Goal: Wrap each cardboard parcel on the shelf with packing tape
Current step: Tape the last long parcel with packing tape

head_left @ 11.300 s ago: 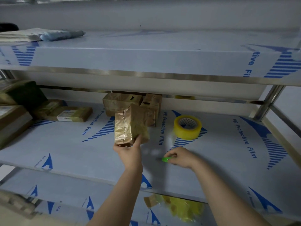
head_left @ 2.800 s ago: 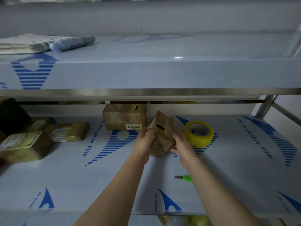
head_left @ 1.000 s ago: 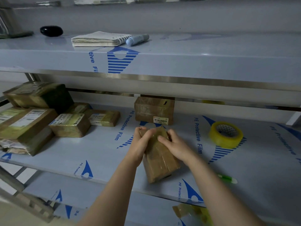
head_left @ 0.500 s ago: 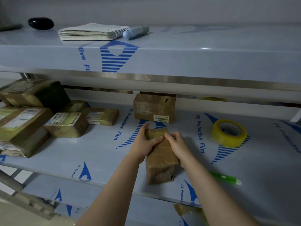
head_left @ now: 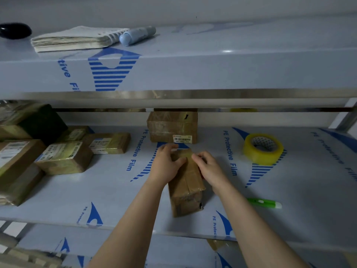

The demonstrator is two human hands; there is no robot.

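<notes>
Head view, grips first: left grip (head_left: 166,165) is curling over the far left corner of the parcel (head_left: 186,190), thumb lying across the top face. Right grip (head_left: 210,169) is pinching at the far top edge, fingertips bunched together. I cannot tell whether a loose tape end is sitting between them. Neither grip is spread.

Parcel is lying lengthwise on the middle shelf (head_left: 116,190), near end pointing toward the front lip. Glossy tape bands are showing across its top and near face. Judgement: the far end is being seated or smoothed, and this parcel is looking close to done.

Tape roll (head_left: 263,148) is sitting well apart to the right, untouched. Green cutter (head_left: 264,203) is lying just beside the right forearm, near the front lip. A labelled brown box (head_left: 172,126) is standing behind the grips at the back of the shelf. Taped parcels (head_left: 65,157) are resting in a cluster at the left.

Risks from here:
- Pressing hard on the far end could be tilting or sliding the parcel toward the lip.
- An unevenly pinched tape end could be creasing, leaving a lifting flap.
- A forearm drawing back could be sweeping the cutter off the shelf.
- Dim light is making seams hard to check, so a gap could be going unnoticed.
</notes>
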